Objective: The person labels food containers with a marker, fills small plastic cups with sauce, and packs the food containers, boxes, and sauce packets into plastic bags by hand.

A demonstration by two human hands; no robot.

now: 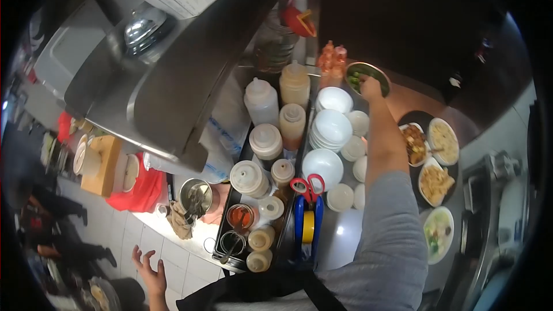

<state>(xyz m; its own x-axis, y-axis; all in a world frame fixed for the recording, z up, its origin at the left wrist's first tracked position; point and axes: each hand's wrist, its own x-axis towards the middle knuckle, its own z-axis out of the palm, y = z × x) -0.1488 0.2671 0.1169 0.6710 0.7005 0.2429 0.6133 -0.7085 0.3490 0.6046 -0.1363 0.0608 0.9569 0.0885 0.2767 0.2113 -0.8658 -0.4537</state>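
Note:
My right arm stretches far forward, and my right hand (370,87) dips its fingers into a steel bowl (383,75) holding green pieces (355,79). The fingers look bunched together among the greens; what they pinch, if anything, is too small to make out. Beside that bowl stand several orange-tinted squeeze bottles (332,57). Stacked white bowls (331,128) and small white cups (340,197) line the counter left of my right forearm. At the lower left my left hand (151,272) hangs in the air, fingers spread, holding nothing.
A black tray (222,247) holds several squeeze bottles (266,141) and sauce jars (239,216). Red-handled scissors (308,187) stand by a blue tape dispenser (299,236). Dishes of food (436,181) sit at right. A steel shelf (167,75) overhangs the left; other people (63,201) are beyond.

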